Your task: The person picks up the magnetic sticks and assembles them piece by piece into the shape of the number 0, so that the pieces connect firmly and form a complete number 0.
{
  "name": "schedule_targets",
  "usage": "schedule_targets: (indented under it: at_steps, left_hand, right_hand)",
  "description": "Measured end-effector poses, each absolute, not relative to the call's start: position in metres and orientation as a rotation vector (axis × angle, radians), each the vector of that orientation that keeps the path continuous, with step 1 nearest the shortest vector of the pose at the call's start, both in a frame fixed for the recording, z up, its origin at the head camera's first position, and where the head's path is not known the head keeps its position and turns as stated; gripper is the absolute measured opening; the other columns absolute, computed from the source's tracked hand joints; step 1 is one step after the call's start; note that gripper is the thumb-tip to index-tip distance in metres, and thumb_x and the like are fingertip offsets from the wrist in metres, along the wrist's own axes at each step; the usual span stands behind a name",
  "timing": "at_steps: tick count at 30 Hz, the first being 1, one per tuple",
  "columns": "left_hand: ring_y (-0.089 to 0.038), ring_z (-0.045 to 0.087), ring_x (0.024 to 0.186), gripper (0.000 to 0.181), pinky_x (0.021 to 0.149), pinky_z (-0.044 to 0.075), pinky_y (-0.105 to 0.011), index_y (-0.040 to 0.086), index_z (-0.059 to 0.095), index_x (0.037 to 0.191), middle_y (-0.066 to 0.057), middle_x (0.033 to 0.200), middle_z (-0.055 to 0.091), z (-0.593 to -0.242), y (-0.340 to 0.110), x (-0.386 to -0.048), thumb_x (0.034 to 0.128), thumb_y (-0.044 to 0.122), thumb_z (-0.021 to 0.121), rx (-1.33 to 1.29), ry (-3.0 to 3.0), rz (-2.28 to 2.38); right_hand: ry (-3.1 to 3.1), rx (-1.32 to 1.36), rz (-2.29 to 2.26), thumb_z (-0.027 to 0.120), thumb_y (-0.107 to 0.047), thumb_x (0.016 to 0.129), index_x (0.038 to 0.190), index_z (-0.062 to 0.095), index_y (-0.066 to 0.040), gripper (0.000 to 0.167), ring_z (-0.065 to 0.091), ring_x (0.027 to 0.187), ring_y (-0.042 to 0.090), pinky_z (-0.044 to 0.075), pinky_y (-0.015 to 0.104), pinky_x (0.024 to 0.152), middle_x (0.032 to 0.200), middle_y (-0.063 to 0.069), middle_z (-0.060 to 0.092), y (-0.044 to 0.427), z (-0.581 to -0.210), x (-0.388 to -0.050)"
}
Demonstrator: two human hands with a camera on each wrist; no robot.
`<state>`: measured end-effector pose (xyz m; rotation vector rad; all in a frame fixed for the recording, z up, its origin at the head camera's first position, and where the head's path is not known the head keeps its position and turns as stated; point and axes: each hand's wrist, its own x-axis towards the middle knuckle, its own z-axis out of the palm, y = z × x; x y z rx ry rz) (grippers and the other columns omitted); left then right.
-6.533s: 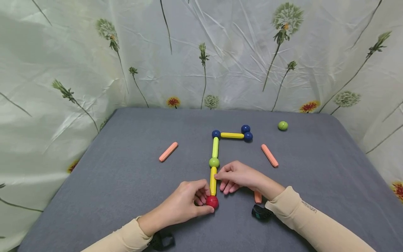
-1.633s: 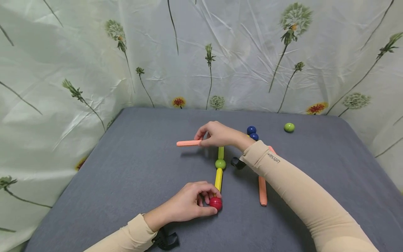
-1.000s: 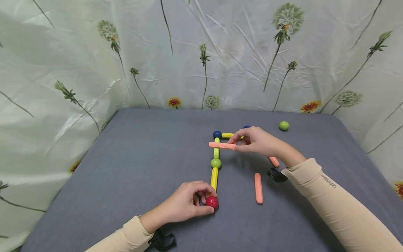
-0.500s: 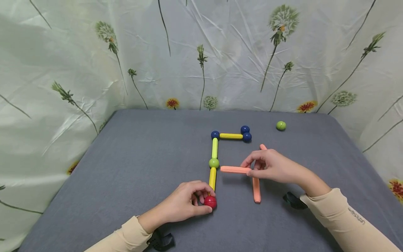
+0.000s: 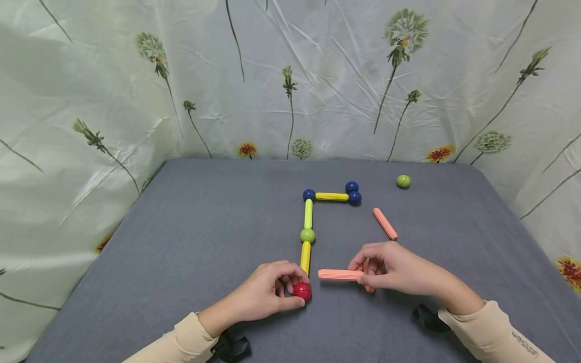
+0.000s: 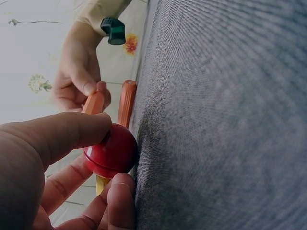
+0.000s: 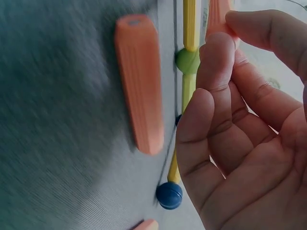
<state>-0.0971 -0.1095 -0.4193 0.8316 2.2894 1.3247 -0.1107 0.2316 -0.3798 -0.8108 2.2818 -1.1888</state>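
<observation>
My left hand holds a red ball between thumb and fingers at the near end of a chain of magnetic rods and balls. A yellow rod, green ball, lime rod and blue ball run away from it. With thumb and fingertips, my right hand pinches one end of a salmon magnetic rod. Its free end points left toward the red ball, a short gap away. Beneath this hand, another salmon rod lies on the cloth, partly hidden in the head view.
From the far blue ball a second yellow rod extends right to two touching blue balls. A third salmon rod lies beyond my right hand. One loose green ball sits near the table's back edge, before a flowered curtain.
My right hand has taken the salmon rod from left of the chain, carried it over to the right side, and brought it nearer to the red ball. My left hand stays at the ball.
</observation>
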Motion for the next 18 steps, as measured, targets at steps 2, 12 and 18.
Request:
schedule_targets:
  at_steps: [2, 12, 18]
  left_hand:
    - [-0.005, 0.062, 0.082, 0.027, 0.068, 0.057, -0.021, 0.024, 0.075, 0.111, 0.005, 0.095, 0.067, -0.42, -0.11, -0.097, 0.0901, 0.014, 0.088, 0.83, 2.288, 1.324]
    - [-0.005, 0.062, 0.082, 0.027, 0.068, 0.056, -0.021, 0.024, 0.075, 0.111, 0.005, 0.096, 0.067, -0.42, -0.11, -0.097, 0.0901, 0.014, 0.088, 0.838, 2.29, 1.326]
    - [-0.005, 0.062, 0.082, 0.027, 0.068, 0.057, -0.021, 0.024, 0.075, 0.111, 0.004, 0.096, 0.067, -0.42, -0.11, -0.098, 0.0901, 0.014, 0.088, 0.84, 2.291, 1.326]
  right_hand:
    - [2.311, -0.83, -1.173, 0.078, -0.022, 0.1, 0.114, 0.076, -0.019, 0.014, 0.061, 0.074, 0.004, 0.055, 0.023, 0.066, 0.09, -0.005, 0.068, 0.23, -0.383, -0.107]
    - [2.31, -0.882, -1.196, 0.079, -0.019, 0.099, 0.11, 0.077, -0.021, 0.012, 0.055, 0.07, -0.004, 0.049, 0.019, 0.059, 0.08, -0.013, 0.063, 0.223, -0.395, -0.09]
    - [2.329, -0.92, -1.196, 0.079, -0.021, 0.1, 0.11, 0.077, -0.023, 0.011, 0.056, 0.071, -0.005, 0.05, 0.019, 0.06, 0.086, -0.013, 0.064, 0.219, -0.399, -0.083]
